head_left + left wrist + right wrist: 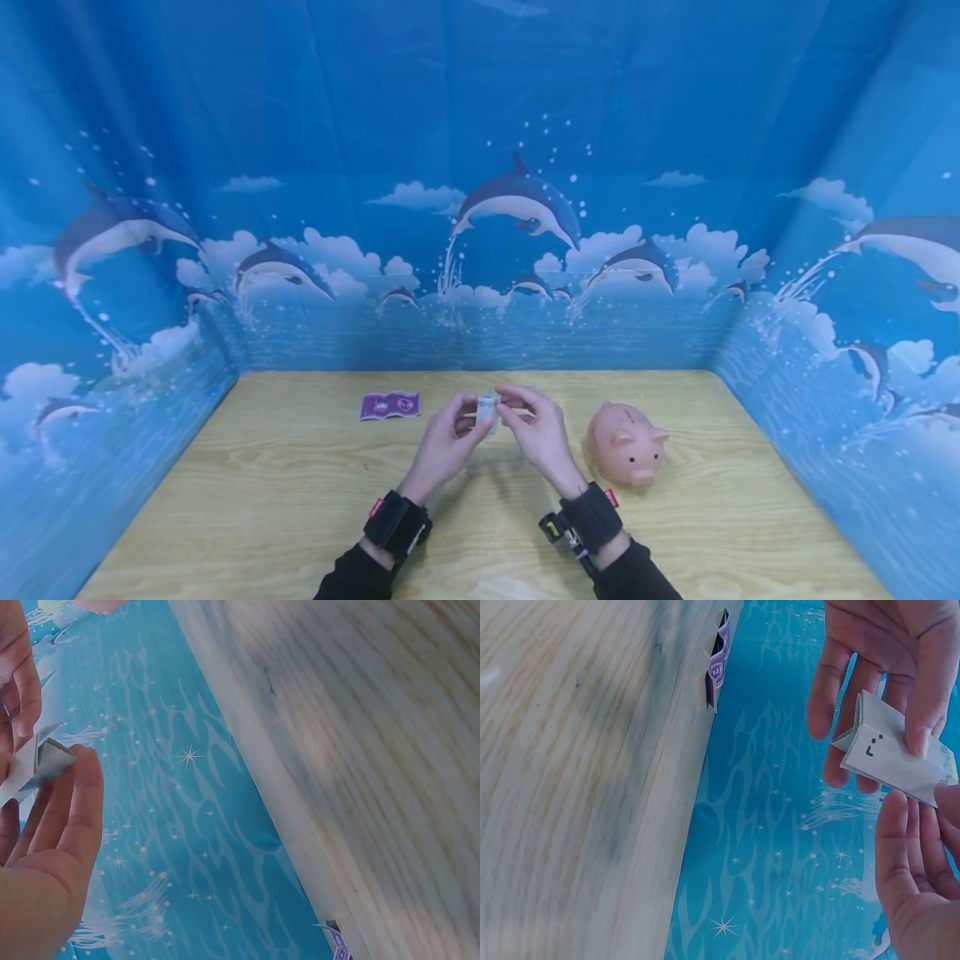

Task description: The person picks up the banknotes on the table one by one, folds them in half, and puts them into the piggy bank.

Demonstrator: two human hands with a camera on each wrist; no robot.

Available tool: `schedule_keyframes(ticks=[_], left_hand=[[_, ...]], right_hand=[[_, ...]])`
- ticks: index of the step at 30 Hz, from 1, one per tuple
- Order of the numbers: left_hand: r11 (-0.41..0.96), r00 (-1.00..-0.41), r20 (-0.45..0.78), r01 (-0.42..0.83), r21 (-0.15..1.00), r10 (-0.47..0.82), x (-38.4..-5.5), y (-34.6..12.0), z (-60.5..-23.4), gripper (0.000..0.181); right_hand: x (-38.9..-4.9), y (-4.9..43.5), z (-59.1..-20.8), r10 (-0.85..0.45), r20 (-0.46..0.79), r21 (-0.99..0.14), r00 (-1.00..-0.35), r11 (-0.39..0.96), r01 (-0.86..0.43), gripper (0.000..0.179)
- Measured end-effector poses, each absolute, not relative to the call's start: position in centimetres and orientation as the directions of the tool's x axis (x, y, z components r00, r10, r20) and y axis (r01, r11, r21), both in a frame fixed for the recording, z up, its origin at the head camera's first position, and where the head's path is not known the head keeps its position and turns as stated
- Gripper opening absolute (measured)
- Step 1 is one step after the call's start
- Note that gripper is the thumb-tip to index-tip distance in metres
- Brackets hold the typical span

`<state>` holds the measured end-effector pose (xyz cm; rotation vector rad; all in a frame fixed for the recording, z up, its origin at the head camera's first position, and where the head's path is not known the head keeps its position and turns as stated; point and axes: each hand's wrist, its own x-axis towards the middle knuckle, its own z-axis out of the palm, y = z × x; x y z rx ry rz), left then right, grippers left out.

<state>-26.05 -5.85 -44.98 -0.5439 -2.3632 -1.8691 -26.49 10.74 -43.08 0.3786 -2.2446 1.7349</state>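
Note:
Over the middle of the table, both hands hold a small folded banknote (487,407), pale and whitish with a bluish-green print. My left hand (447,442) pinches it between thumb and fingers; the thumb lies flat on its face in the right wrist view. From the other side, my right hand (538,429) grips its edge with thumb and fingertips. Several layers of the folded note (889,739) show at one end, with small dark marks on the outer face. In the left wrist view the note (45,761) stands partly spread at its fold.
A purple banknote (390,406) with creases lies on the wooden table (300,500) left of the hands. To the right stands a pink piggy bank (624,442), its slot on top. A blue dolphin-print curtain (360,125) encloses the back and sides.

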Motion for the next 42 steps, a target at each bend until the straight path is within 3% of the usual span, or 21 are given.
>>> schedule_keyframes(ticks=[11, 20, 34, 42], left_hand=[[0.156, -0.925, 0.279, 0.325, 0.933, 0.257, -26.0, -5.9, -44.9, 0.028], [0.052, -0.922, 0.274, 0.299, 0.953, 0.275, -26.1, -5.8, -44.9, 0.031], [0.13, -0.929, 0.249, 0.291, 0.948, 0.273, -26.3, -5.9, -45.0, 0.034], [0.211, -0.918, 0.342, 0.381, 0.9, 0.2, -26.2, -5.7, -45.1, 0.042]], right_hand=[[-26.5, 10.9, -43.1, -0.061, 0.338, -0.904, -0.939, 0.257, -0.342, 0.03], [-24.7, 10.2, -40.6, -0.074, 0.305, -0.906, -0.949, 0.285, -0.313, 0.029], [-26.7, 11.1, -43.1, -0.07, 0.294, -0.913, -0.953, 0.276, -0.302, 0.021], [-26.8, 11.4, -42.7, -0.011, 0.309, -0.922, -0.951, 0.241, -0.303, 0.019]])
